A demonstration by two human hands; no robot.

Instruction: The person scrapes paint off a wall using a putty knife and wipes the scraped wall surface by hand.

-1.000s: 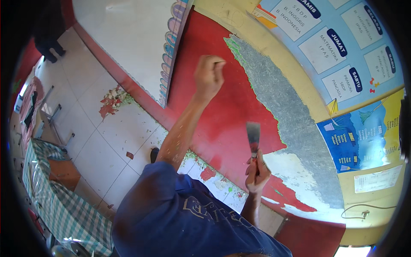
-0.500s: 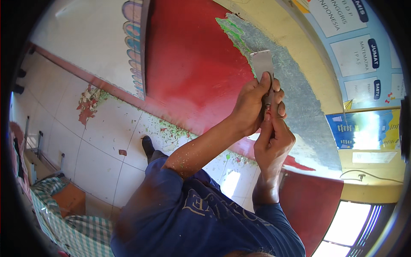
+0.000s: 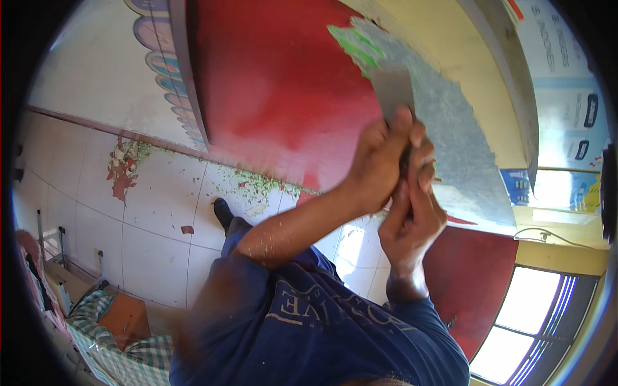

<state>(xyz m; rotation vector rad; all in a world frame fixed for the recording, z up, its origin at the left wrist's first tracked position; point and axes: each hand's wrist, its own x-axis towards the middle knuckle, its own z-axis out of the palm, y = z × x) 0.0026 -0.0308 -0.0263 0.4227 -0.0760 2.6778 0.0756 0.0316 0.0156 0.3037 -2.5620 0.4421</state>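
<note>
1. Far left: a cloth-covered desk [image 3: 109,360] is running out of frame. Paint flakes [image 3: 122,170] are lying heaped on the tiled floor, more strewn along the foot of the wall.
2. Centre: red paint [image 3: 270,83] is covering the wall up to a ragged green edge [image 3: 360,45].
3. Left hand [image 3: 376,167]: fingers are wrapping the scraper near the blade's base, thumb pressing toward the blade.
4. Scraper [image 3: 394,90]: sitting in both hands, blade pointing up-frame across the paint boundary.
5. Right hand [image 3: 412,231]: fingers are gripping the handle end, just below the left hand.
6. Right: a bare grey patch [image 3: 450,122] is bordering the paint.
7. Step, judging: the person is working the paint edge two-handed. Next move is likely calling for a low blade angle under the paint lip and a firm, steady push.
8. Unclear: both hands are hiding most of the handle; the blade is blurring, so can't tell wall contact. Notices [image 3: 566,96] are bending and cutting off at the rim.
</note>
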